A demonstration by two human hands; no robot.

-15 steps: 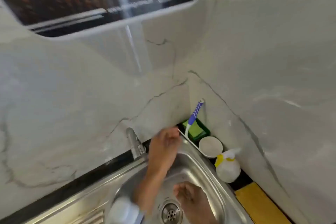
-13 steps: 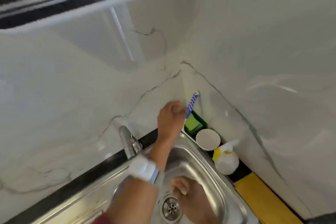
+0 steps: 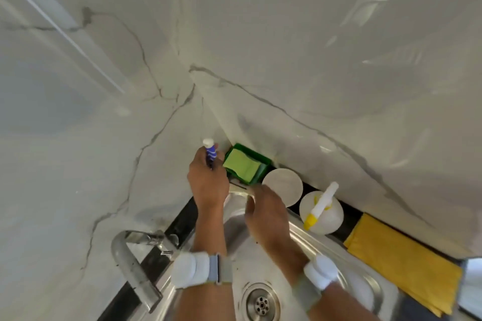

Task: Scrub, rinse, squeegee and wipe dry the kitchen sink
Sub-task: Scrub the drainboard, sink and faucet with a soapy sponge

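The shiny sink (image 3: 307,240) sits at 6 o'clock, its drain (image 3: 260,303) at the bottom. The left hand (image 3: 207,180) reaches up toward 12 o'clock, fingers wrapped tight around a blue-and-white brush handle (image 3: 210,152). The right hand (image 3: 266,212) rests at the sink's far rim; I cannot tell if it holds anything. A green sponge (image 3: 241,165) lies just beside the brush at 3 o'clock.

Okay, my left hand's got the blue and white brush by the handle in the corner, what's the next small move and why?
Probably lift the brush clear of the corner and bring it down into the sink basin. The left hand already grips its handle, the right hand rests at the sink's back rim holding nothing I can make out, and scrubbing comes first.
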